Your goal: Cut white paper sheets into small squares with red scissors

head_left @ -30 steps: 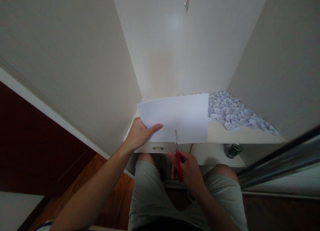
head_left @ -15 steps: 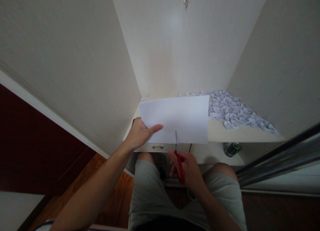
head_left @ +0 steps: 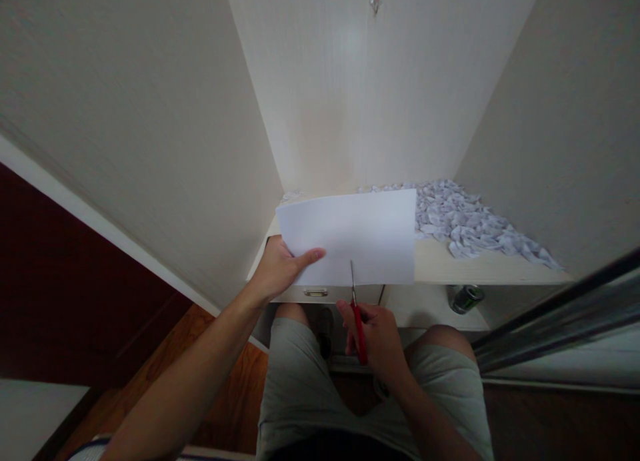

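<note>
White rectangular paper sheet (head_left: pixel 367 231) grasped in fingers of left hand (head_left: pixel 279 268), thumb on top. Red-handled metal scissors (head_left: pixel 359 334) gripped in fingers of right hand (head_left: pixel 383 338), pointing across sheet's near edge. Beyond and right of those fingers: heap of white paper scraps (head_left: pixel 463 218) on pale wooden shelf (head_left: pixel 490 270).

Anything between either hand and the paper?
Only the red-handled scissors, held in the right hand, blade overlapping the paper at its near edge. Nothing visible separates the left hand from the paper, which it grips directly.
</note>
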`<state>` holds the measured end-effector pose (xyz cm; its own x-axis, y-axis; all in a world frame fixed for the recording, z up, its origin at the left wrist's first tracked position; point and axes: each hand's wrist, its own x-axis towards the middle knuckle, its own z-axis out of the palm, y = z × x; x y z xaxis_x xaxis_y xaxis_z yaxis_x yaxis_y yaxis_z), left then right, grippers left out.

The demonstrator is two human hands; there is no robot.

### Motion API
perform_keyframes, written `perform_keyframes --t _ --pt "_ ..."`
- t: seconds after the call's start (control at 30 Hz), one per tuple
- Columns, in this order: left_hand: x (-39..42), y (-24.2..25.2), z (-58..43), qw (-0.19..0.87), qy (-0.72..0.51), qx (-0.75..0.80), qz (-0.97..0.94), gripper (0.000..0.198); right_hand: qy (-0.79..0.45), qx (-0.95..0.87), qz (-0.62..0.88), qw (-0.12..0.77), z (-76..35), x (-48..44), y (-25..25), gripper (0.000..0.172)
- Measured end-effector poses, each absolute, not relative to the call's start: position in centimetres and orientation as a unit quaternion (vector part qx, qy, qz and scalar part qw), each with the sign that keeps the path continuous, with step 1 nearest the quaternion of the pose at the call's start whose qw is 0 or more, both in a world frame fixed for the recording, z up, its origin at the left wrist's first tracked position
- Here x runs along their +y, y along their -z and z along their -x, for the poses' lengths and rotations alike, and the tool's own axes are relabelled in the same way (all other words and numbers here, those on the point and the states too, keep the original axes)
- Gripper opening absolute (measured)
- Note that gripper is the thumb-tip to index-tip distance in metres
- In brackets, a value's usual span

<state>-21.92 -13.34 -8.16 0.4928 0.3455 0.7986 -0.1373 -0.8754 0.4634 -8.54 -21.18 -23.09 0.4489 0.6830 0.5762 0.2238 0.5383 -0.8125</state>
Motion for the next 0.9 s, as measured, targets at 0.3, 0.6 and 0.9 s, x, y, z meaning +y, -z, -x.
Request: perform_keyframes --t 0.3,0.6,0.9 --pt "-13.5 8.2 21.8 0.264 -0.496 0.057 -0.825 0.050 -0.138 -0.515 0.444 0.720 8.3 -19.8 23.6 0.053" --pt "-13.2 6.5 22.3 0.247 -0.537 0.051 -0.805 0.048 -0.191 -0.579 0.442 0.658 7.1 -20.5 26.7 0.053" --pt "-13.5 7.3 20.9 0.179 -0.500 0.089 -0.842 0.044 -0.234 -0.601 0.419 0.639 6.1 -23.1 24.5 0.060"
